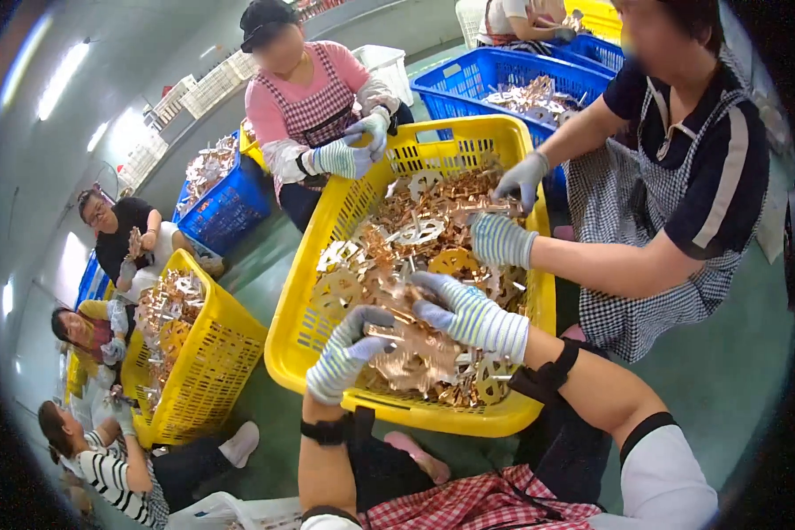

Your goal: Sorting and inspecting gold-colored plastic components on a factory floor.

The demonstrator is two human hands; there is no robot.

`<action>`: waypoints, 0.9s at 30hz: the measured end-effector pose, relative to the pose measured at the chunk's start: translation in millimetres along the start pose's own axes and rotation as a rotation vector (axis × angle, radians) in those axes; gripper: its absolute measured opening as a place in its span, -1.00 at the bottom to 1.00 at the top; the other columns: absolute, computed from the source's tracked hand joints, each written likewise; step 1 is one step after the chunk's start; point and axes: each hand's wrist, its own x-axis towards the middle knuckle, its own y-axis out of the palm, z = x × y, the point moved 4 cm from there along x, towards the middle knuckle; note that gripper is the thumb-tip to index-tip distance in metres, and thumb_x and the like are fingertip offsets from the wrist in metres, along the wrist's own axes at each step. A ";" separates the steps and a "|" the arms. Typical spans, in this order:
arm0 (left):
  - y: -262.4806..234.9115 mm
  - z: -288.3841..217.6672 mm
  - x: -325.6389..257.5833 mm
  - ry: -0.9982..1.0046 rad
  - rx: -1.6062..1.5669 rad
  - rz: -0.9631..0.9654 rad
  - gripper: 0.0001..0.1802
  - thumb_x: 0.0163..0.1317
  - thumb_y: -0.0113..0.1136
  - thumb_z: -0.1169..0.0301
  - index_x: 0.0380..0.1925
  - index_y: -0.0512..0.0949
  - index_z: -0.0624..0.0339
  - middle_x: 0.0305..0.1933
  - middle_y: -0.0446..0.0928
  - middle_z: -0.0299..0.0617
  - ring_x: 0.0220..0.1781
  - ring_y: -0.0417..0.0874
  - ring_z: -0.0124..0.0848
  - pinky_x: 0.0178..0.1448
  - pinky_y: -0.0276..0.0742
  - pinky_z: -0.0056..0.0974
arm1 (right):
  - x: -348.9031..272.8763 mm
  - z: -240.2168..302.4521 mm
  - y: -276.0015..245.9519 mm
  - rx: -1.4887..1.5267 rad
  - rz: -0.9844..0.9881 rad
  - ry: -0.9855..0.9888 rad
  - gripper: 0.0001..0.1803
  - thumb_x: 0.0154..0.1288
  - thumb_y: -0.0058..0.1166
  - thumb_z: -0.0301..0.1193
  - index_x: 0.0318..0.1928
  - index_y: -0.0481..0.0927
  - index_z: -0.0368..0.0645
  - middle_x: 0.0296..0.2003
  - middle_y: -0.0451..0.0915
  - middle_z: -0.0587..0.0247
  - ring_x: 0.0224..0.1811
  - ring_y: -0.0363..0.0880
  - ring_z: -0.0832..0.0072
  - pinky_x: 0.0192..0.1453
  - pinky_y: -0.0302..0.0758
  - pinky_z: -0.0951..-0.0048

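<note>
Both my hands wear striped grey-palmed gloves and are over the near half of a yellow plastic basket point(296, 314). Copper-coloured and silvery stamped metal parts point(420, 231), some of them flat discs with cut-outs, are heaped in it. My left hand point(349, 352) closes on a metal part point(396, 334) that sticks out to the right, its shape smeared by motion. To the right, my right hand point(475, 316) curls its fingertips at copper-coloured pieces by that part. Whether these fingers grip one of them is hidden by blur.
Across the basket, a co-worker's gloved hands point(349, 152) meet above the rim. Another co-worker's gloved hands point(508, 216) reach into the same heap from the right. Blue baskets point(450, 84) of parts stand behind; another yellow basket point(212, 362) stands left, with people seated around it.
</note>
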 end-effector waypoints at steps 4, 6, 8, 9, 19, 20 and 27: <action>18.4 2.6 -3.1 0.010 -0.365 -0.129 -0.53 0.14 0.05 0.50 0.10 0.33 0.19 -0.12 0.46 -0.25 -0.12 0.52 -0.47 0.00 0.49 -0.36 | -2.1 0.7 -0.9 0.491 0.048 0.344 -0.48 0.28 0.06 -0.21 0.13 0.37 -0.28 -0.02 0.50 0.26 0.03 0.42 0.51 0.12 0.34 0.47; 19.9 0.0 -0.3 -0.017 -0.525 -0.109 -0.49 0.17 0.03 0.49 0.17 0.28 0.18 -0.10 0.45 -0.25 -0.15 0.52 -0.47 -0.02 0.50 -0.36 | -4.4 -3.1 -7.0 0.560 -0.124 0.427 -0.49 0.25 0.11 -0.17 0.08 0.43 -0.26 -0.09 0.54 0.28 -0.04 0.44 0.55 0.08 0.35 0.50; 10.6 7.9 4.8 0.092 -0.712 -0.089 -0.51 0.20 0.02 0.45 0.17 0.29 0.17 0.05 0.43 -0.12 0.00 0.52 -0.35 0.09 0.47 -0.32 | -3.2 -13.8 -13.3 0.632 -0.195 0.456 -0.45 0.24 0.11 -0.13 0.10 0.41 -0.26 -0.09 0.54 0.26 -0.04 0.44 0.54 0.05 0.36 0.51; 10.3 11.5 4.6 0.096 -0.554 -0.055 -0.52 0.25 0.01 0.42 0.19 0.26 0.19 0.10 0.41 -0.14 0.06 0.48 -0.38 0.15 0.42 -0.30 | -1.9 -11.5 -13.0 0.619 -0.194 0.457 -0.45 0.24 0.11 -0.13 0.10 0.41 -0.26 -0.09 0.54 0.26 -0.04 0.44 0.54 0.05 0.36 0.51; 17.8 90.3 8.6 0.059 0.062 0.097 -0.60 0.29 -0.10 0.42 0.15 0.26 0.15 0.10 0.35 -0.20 0.17 0.36 -0.34 0.31 0.27 -0.25 | -3.8 -27.5 24.3 0.337 -0.232 0.333 -0.69 0.38 -0.05 -0.25 -0.04 0.53 -0.18 -0.24 0.51 0.46 -0.20 0.38 0.67 -0.06 0.34 0.63; 21.0 85.8 8.1 0.111 -0.123 0.078 -0.61 0.31 -0.14 0.36 0.14 0.27 0.13 0.07 0.40 -0.19 0.10 0.41 -0.31 0.22 0.35 -0.23 | -4.3 -28.7 20.1 0.335 -0.229 0.335 -0.69 0.38 -0.05 -0.25 -0.04 0.53 -0.18 -0.24 0.51 0.46 -0.20 0.38 0.67 -0.06 0.34 0.63; 32.5 41.5 1.4 0.265 0.418 -0.131 -0.45 -0.10 0.27 0.20 -0.11 0.44 0.27 -0.29 0.57 -0.05 -0.26 0.57 -0.10 -0.08 0.44 -0.08 | -6.7 0.6 1.1 0.177 -0.129 0.449 -0.72 0.29 0.04 -0.20 -0.34 0.51 -0.19 -0.52 0.35 0.57 -0.46 0.23 0.72 -0.37 0.29 0.62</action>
